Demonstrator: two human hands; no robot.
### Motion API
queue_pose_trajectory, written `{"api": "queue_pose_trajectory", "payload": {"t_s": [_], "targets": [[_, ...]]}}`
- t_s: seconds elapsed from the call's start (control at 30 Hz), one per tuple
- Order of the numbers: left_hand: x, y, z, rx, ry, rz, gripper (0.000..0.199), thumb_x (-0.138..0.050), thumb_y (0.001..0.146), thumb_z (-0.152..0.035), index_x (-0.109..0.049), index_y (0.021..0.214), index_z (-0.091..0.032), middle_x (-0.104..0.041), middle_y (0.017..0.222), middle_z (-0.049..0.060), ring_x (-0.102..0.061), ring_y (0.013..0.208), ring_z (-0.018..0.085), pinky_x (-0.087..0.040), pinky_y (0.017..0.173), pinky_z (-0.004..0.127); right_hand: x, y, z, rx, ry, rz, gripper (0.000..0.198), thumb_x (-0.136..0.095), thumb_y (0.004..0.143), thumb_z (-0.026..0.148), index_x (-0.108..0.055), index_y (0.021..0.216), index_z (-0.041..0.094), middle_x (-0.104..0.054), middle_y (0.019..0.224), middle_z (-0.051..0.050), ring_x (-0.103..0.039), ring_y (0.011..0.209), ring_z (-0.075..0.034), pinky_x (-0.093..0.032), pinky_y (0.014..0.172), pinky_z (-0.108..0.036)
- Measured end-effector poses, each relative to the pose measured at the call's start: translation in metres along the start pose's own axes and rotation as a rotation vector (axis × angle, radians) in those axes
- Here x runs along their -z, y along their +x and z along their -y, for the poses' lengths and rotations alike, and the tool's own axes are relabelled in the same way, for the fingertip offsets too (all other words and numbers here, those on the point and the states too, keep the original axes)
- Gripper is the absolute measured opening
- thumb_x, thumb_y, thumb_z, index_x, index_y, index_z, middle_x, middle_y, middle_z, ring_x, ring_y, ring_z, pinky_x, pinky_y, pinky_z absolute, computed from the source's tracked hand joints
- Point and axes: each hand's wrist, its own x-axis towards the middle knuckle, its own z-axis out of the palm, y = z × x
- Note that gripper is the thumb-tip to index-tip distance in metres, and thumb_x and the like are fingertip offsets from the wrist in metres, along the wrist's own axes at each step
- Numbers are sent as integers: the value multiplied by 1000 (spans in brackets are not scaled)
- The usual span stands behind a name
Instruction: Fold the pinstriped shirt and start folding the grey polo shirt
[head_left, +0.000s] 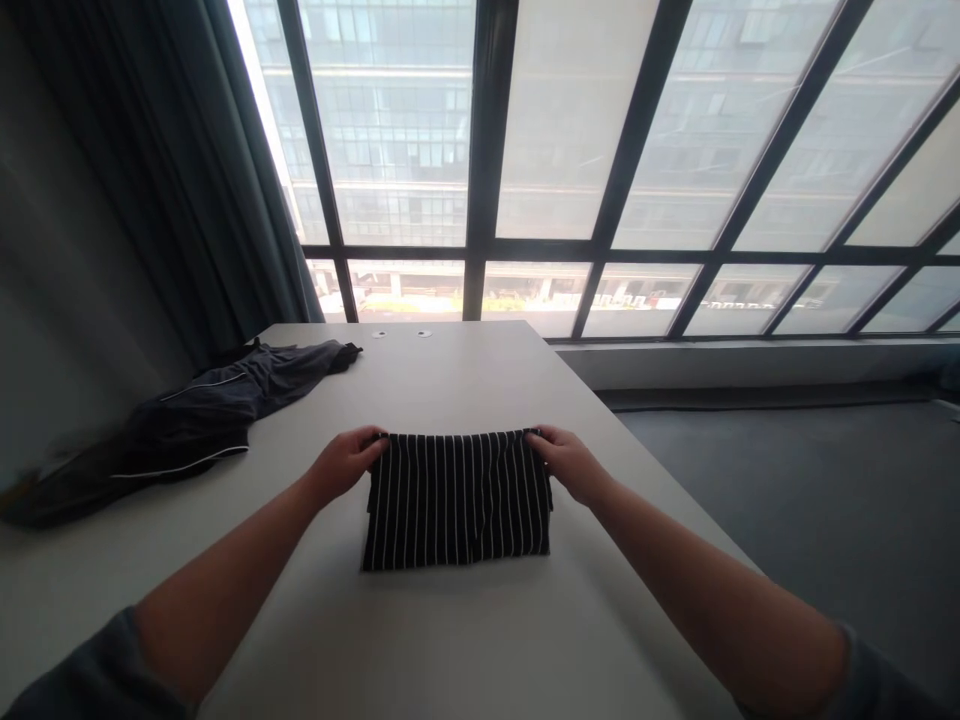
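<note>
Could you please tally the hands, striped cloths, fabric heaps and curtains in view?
Left hand and right hand, both bare: 2
Folded black cloth with white stripes: 1
Heap of dark grey fabric with white piping: 1
Dark blue-grey curtain: 1
Total: 5

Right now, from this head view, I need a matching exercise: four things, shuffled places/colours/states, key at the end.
Things
1. Folded cloth
2. Dark garment with white piping
3. Left hand
4. Dark curtain

Places, colours, states
A. Hanging left of the window panes
B. Fingers pinching a corner of the folded cloth
C. Black with parallel white stripes
D. Lying loosely on the left side of the white table

Pairs: 1-C, 2-D, 3-B, 4-A
</note>
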Motion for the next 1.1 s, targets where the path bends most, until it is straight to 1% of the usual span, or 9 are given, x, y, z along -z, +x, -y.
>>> {"api": "queue_pose_trajectory", "payload": {"t_s": [0.2,0.3,0.5,0.57,0.67,0.73,0.83,0.97,1.1], "targets": [[-18,31,58,159,41,-37,49,-62,77,-64,-72,84,-17,-69,67,3,-64,61,19,-50,58,29,-21,43,-36,13,-413,-87,30,-53,96,39,-72,87,17,-75,85,-8,-68,80,-21,-49,72,-29],[-21,32,73,192,79,-82,44,-62,79,-58,-72,90,-17,-74,73,4,-66,66,21,-47,61,29,-28,47,-47,13,-604,-126,24,-57,96,34,-74,93,17,-76,89,-8,-69,84,-22,-47,77,-29],[-20,28,75,219,360,-147,38,-57,89,-50,-69,109,-19,-74,75,1,-68,70,21,-46,68,30,-28,39,-47,4,-828,-191,31,-57,102,30,-66,128,17,-74,87,-7,-69,82,-22,-47,78,-30],[-20,24,69,185,472,-187,36,-54,94,-46,-69,112,-19,-76,85,4,-71,78,24,-50,74,33,-25,33,-43,102,-905,-209,31,-55,101,26,-66,129,16,-75,103,-11,-70,92,-24,-50,85,-32],[-29,16,50,-67,632,-245,34,-49,99,-39,-71,113,-17,-77,112,12,-70,105,29,-53,97,41,-28,22,-33,347,-959,-213,30,-49,101,21,-71,122,15,-71,123,-15,-66,113,-27,-51,103,-38],[-45,9,33,-257,696,-209,37,-46,104,-38,-72,120,-17,-73,130,13,-65,122,30,-48,111,45,-39,12,-24,465,-966,-181,35,-46,102,20,-72,125,14,-70,128,-16,-61,124,-28,-47,114,-43],[-79,1,17,-355,748,-79,47,-43,109,-44,-62,145,-21,-62,152,11,-55,141,29,-43,120,47,-66,-2,-14,485,-983,-77,44,-45,104,23,-67,140,14,-65,145,-14,-52,142,-30,-37,126,-47],[-114,0,22,-305,820,80,53,-46,109,-47,-48,160,-34,-40,171,5,-33,160,30,-27,130,54,-95,-8,-12,369,-1021,61,55,-45,106,30,-51,159,18,-44,167,-12,-33,158,-33,-24,131,-54],[-118,6,35,-221,804,162,56,-43,110,-51,-40,164,-39,-27,176,3,-25,163,30,-24,131,56,-98,0,-23,217,-1026,166,60,-43,109,42,-37,167,27,-27,175,-9,-22,163,-33,-17,131,-58]]}}
